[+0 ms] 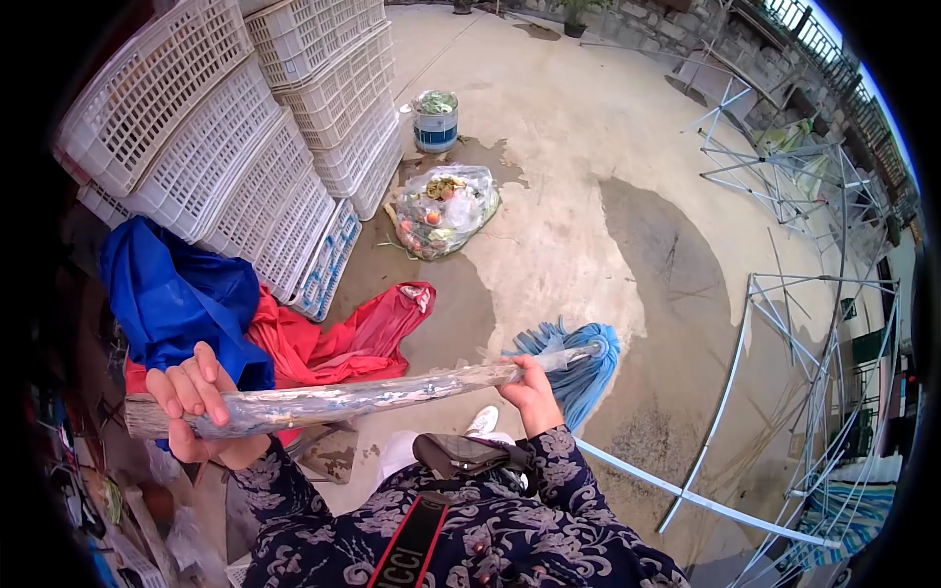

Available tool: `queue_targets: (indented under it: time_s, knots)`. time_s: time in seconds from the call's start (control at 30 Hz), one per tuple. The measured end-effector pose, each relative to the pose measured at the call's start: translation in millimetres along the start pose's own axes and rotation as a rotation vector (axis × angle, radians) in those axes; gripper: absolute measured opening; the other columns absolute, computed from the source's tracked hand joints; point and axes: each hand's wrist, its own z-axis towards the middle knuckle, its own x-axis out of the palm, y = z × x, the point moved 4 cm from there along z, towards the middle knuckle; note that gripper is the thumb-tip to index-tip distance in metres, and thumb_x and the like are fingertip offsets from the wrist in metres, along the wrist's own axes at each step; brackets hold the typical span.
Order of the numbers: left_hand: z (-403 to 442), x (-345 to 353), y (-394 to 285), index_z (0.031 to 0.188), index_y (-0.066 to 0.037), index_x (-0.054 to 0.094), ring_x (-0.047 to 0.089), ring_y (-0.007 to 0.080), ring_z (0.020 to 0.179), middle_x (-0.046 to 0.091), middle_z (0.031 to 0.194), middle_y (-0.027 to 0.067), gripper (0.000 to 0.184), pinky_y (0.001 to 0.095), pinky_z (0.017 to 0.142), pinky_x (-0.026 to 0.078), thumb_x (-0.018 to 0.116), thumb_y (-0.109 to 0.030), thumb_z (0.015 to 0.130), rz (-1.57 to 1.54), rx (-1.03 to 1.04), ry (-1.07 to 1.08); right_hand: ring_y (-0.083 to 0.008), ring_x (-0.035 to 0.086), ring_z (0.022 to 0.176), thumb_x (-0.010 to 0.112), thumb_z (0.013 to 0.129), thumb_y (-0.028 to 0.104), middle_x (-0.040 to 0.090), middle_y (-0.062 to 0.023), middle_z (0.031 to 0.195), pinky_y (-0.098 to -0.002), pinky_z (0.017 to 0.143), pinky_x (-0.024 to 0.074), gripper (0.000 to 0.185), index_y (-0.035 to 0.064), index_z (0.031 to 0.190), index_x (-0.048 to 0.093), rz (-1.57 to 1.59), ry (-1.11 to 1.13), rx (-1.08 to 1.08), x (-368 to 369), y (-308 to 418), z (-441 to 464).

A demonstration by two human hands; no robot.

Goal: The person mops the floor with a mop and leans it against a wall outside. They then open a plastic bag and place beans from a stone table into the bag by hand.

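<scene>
A mop with a thick, worn wooden handle (363, 397) lies across the front of my body, nearly level. Near the handle's butt end, my left hand (201, 402) is closed around the wood, thumb below and fingers over it. My right hand (534, 397) grips the thinner part close to the head. Blue strands of the mop head (583, 367) hang down just beyond the right hand. Behind the handle, a red cloth (338, 338) and a blue cloth (176, 284) lie bunched together on the left.
White plastic crates (206, 127) are stacked high at the left. A clear bag of food scraps (446, 211) and a blue-and-white bucket (435, 122) stand ahead on the partly wet concrete floor (549, 147). Metal frame poles (730, 392) spread along the right.
</scene>
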Motion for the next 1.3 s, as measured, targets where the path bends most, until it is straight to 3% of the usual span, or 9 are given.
queue_targets:
  time_s: [0.27,0.43,0.97,1.0,1.03,1.13,1.17,1.27,1.3]
  knots:
    - [78,20,213,0.078,-0.012,0.039,0.051,0.0087,0.053,0.045,0.062,-0.0019,0.015,0.0284,0.072,0.03,0.054,-0.015,0.075,-0.062,0.014,-0.037,-0.0264,0.053,0.078,0.049,0.073,-0.001,0.052,-0.0128,0.085,-0.041,0.08,0.044,0.02,-0.0019,0.093,0.045,0.035,0.008,-0.12,148,178,51]
    - [132,-3,395,0.079,-0.012,0.037,0.05,0.0113,0.052,0.045,0.062,-0.0011,0.016,0.0301,0.073,0.032,0.053,-0.015,0.075,-0.091,-0.057,-0.12,-0.0251,0.052,0.083,0.06,0.081,0.02,0.053,-0.0109,0.088,-0.0461,0.084,0.0411,0.024,0.0044,0.094,0.047,0.051,-0.142,-0.229,215,289,121]
    - [391,31,986,0.092,-0.009,0.04,0.054,0.0158,0.06,0.055,0.071,0.0034,0.024,0.0359,0.08,0.037,0.056,-0.014,0.074,-0.111,-0.467,-0.243,-0.0268,0.051,0.101,0.054,0.08,0.008,0.055,-0.0126,0.105,-0.0401,0.089,0.04,0.026,0.0004,0.105,0.049,0.052,-0.124,-0.331,483,660,313]
    - [406,35,1021,0.095,-0.008,0.04,0.055,0.0166,0.06,0.056,0.071,0.0039,0.027,0.0359,0.081,0.037,0.056,-0.013,0.074,-0.061,-0.489,-0.273,-0.0255,0.051,0.1,0.055,0.08,0.009,0.055,-0.0125,0.104,-0.0382,0.089,0.0401,0.028,-0.0004,0.105,0.049,-0.06,-0.111,-0.352,504,683,325]
    - [409,22,1059,0.115,-0.005,0.036,0.055,0.0206,0.083,0.056,0.095,0.0107,0.045,0.0383,0.089,0.037,0.056,-0.007,0.074,0.016,-0.569,-0.317,-0.0243,0.051,0.1,0.056,0.079,0.009,0.055,-0.0124,0.103,-0.0363,0.088,0.0402,0.029,-0.0012,0.105,0.049,-0.22,-0.102,-0.383,525,707,334]
    - [472,44,1132,0.131,-0.007,0.023,0.042,0.0249,0.112,0.039,0.122,0.0153,0.066,0.0389,0.096,0.031,0.053,-0.001,0.073,0.476,-0.381,-0.464,-0.0205,0.052,0.098,0.058,0.079,0.011,0.056,-0.0122,0.101,-0.0306,0.087,0.0407,0.033,-0.0035,0.107,0.049,-1.211,-0.116,-0.701,602,758,334]
    - [494,43,1155,0.135,-0.012,0.023,0.022,0.0288,0.126,0.021,0.134,0.0168,0.072,0.0392,0.1,0.024,0.051,0.005,0.071,0.781,-0.298,-0.36,-0.0192,0.052,0.098,0.059,0.078,0.011,0.056,-0.0121,0.1,-0.0287,0.086,0.0408,0.034,-0.0042,0.107,0.049,-1.452,-0.125,-0.788,632,771,338]
    - [549,74,1213,0.129,-0.016,0.036,0.02,0.0336,0.126,0.019,0.134,0.0172,0.065,0.0428,0.103,0.021,0.049,0.005,0.069,1.778,-0.058,0.217,-0.0176,0.052,0.095,0.062,0.076,0.014,0.056,-0.013,0.099,-0.0248,0.084,0.0406,0.043,-0.0069,0.11,0.046,-1.699,-0.083,-0.85,702,810,373]
    - [567,91,1230,0.112,-0.016,0.054,0.032,0.0306,0.121,0.04,0.122,0.0156,0.049,0.044,0.102,0.022,0.047,0.006,0.069,1.875,0.003,0.384,-0.0185,0.052,0.094,0.064,0.075,0.017,0.055,-0.0141,0.099,-0.0247,0.083,0.04,0.048,-0.0079,0.112,0.044,-1.715,-0.053,-0.843,720,825,390]
